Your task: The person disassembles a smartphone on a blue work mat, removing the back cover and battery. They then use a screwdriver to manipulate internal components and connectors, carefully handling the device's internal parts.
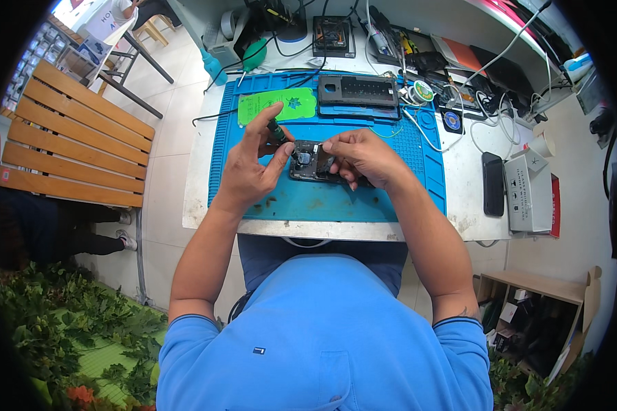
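An opened phone [303, 164] lies across the blue work mat [301, 209], its dark insides facing up. My left hand [252, 161] is closed round a green-and-black screwdriver [276, 130], held tilted with its lower end by the phone's left part. On the phone's right part rests my right hand [363, 156], thumb and fingers pinched together at its upper edge. Whatever sits between those fingertips is too small to make out. My right fingers cover much of the phone's right half.
Behind the phone lie a green pad [257, 104] and a black phone frame [358, 91]. A solder spool [420, 92] and loose white cables sit at the back right. A dark phone [493, 183] and a white box [528, 195] stand right. A slatted wooden bench [82, 140] is left.
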Available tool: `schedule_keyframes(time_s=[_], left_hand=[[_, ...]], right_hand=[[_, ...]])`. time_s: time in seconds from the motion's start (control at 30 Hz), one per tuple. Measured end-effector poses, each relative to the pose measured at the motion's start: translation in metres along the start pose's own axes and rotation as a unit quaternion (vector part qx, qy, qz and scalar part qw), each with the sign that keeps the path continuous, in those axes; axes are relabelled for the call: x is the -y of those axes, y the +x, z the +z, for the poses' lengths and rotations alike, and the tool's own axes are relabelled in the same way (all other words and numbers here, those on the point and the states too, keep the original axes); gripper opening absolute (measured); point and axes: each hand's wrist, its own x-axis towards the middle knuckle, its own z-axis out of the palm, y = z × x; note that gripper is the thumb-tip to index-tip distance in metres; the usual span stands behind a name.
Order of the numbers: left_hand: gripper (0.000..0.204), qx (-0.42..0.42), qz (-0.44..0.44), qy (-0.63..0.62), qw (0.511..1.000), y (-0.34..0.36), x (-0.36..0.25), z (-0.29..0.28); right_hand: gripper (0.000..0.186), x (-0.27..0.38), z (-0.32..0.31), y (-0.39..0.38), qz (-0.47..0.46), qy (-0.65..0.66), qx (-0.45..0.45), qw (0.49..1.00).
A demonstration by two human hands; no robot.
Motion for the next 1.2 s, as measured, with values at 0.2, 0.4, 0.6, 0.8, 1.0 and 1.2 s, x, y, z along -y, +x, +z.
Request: schedule_keyframes(time_s=[0.2, 0.4, 0.6, 0.8, 1.0, 1.2], left_hand=[[0.068, 0.008, -0.003, 0.0, 1.0, 0.0, -0.001, 0.0], [0.067, 0.018, 0.031, 0.007, 0.999, -0.001, 0.001, -0.001], [0.058, 0.057, 0.07, -0.027, 0.996, 0.003, -0.003, -0.006], [0.055, 0.071, 0.036, -0.015, 0.997, 0.011, -0.015, -0.012], [0.05, 0.068, 0.014, -0.012, 0.997, 0.02, -0.024, -0.014], [0.053, 0.109, -0.001, 0.009, 0.994, 0.025, -0.029, -0.02]], right_hand=[[0.029, -0.001, 0.0, -0.001, -0.004, 0.0, -0.005, 1.0], [0.029, -0.001, 0.0, 0.0, -0.008, 0.0, -0.001, 1.0], [0.03, -0.002, -0.001, 0.0, -0.012, 0.004, -0.002, 1.0], [0.031, 0.0, -0.001, -0.003, -0.01, 0.011, 0.003, 1.0], [0.031, 0.001, -0.002, -0.002, -0.008, 0.014, 0.001, 1.0], [0.034, -0.002, -0.004, 0.001, -0.008, 0.009, 0.005, 1.0]])
